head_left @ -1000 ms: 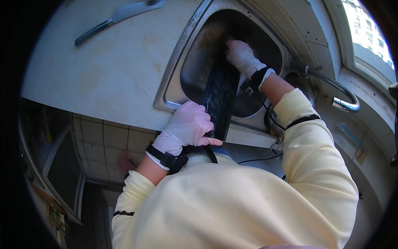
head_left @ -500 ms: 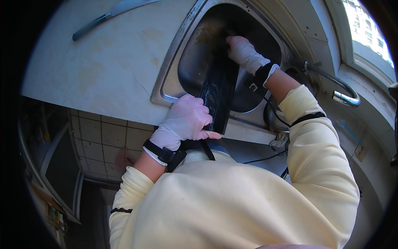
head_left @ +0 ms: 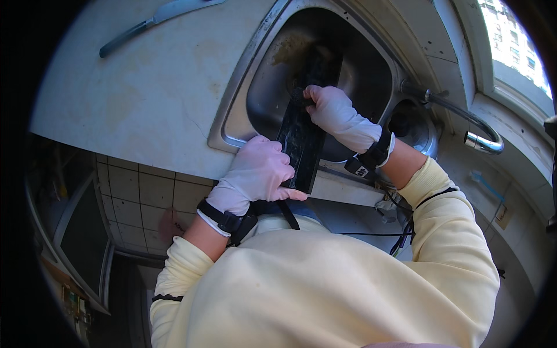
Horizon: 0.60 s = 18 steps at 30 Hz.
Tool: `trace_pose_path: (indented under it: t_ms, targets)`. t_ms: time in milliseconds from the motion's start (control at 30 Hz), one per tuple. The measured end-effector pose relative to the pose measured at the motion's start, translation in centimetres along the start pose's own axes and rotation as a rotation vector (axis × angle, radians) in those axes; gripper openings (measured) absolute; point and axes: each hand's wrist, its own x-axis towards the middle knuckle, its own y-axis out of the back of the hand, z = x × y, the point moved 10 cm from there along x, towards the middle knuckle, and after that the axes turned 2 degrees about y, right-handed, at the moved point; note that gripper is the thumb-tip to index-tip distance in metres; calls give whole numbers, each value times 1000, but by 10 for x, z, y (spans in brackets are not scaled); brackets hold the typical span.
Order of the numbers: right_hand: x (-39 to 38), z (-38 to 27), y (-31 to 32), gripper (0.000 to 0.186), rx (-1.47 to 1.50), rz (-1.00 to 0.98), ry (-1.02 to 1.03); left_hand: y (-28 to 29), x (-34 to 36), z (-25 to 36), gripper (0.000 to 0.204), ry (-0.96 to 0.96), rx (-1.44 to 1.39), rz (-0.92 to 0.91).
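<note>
A long black panel [head_left: 299,148] with wet pale streaks lies slanting in the steel sink [head_left: 227,124]. My left hand [head_left: 259,169], in a translucent pale glove, grips the panel's near end over the sink's edge, its thumb along the bottom. My right hand [head_left: 333,113], gloved as well, is closed over the middle of the panel, pinching something dark that I cannot make out against the black surface. The sink's bottom has brownish stains toward the back.
A knife [head_left: 139,28] lies on the pale counter [head_left: 133,104] at the upper left. A curved faucet [head_left: 473,119] and a smaller round basin [head_left: 415,124] are right of the sink, below a window [head_left: 510,43]. Cables [head_left: 371,234] hang under the counter edge.
My right hand has moved from the panel's far end down toward me, to about its middle. My left hand has kept its grip at the near end.
</note>
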Motion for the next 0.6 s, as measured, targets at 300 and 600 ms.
trace_pose_path:
  t_ms: [300,600]
  targets:
    - [9,17,20,38,127,199,-90,0,0,3,59,9,19,3]
    - [27,35,29,38,-10,264,-87,3,1,4,60,-16,3,57]
